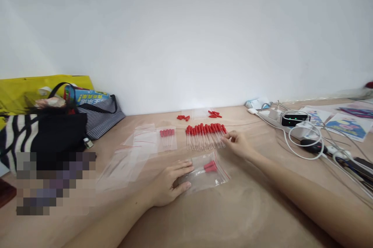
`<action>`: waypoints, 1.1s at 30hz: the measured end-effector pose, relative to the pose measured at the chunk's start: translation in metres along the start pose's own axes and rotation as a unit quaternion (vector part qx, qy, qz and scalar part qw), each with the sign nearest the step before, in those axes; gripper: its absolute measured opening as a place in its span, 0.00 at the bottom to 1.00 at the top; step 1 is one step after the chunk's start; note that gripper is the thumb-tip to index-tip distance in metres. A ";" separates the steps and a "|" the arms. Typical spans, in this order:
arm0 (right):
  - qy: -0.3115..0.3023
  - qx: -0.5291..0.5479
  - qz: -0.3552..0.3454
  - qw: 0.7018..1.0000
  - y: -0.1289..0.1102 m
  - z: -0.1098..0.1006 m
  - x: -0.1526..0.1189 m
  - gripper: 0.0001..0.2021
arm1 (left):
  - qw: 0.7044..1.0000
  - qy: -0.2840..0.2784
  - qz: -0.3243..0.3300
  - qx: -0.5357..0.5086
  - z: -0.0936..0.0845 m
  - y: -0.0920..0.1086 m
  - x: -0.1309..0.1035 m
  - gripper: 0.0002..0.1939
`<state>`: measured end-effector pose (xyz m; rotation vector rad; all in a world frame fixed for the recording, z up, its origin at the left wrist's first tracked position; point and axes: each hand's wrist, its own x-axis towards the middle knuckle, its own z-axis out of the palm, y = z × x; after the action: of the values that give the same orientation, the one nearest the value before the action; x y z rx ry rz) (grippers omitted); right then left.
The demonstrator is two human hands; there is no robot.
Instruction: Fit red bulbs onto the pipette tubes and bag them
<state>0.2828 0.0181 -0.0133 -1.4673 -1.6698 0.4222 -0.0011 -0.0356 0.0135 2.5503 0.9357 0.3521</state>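
Observation:
A clear zip bag (201, 184) with red-capped droppers (211, 167) inside lies on the table. My left hand (171, 182) holds the bag's left end between thumb and fingers. Farther back is a row of several red-topped clear droppers (204, 129). At the row's right end, my right hand (237, 144) pinches the dropper there, its fingertips on the clear stem. Left of the row, a small bag (167, 139) contains several red-topped droppers. Flat clear bags (136, 158) overlap one another beside it.
Loose red caps (183, 117) and a clear bag (198, 113) lie near the wall. Cables, chargers and a power strip (268, 118) occupy the right, with printed sheets (348, 125) beyond. Black-and-white (49, 135) and striped bags (100, 118) stand at the left.

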 end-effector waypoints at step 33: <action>0.114 0.414 0.155 0.890 0.007 -0.020 -0.025 0.19 | 1.000 0.010 0.005 -0.027 0.004 -0.004 0.001 0.20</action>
<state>0.3013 -0.0084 -0.0164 -1.0549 -0.8672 0.9598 -0.0013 -0.0328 0.0085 2.5073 0.9090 0.4016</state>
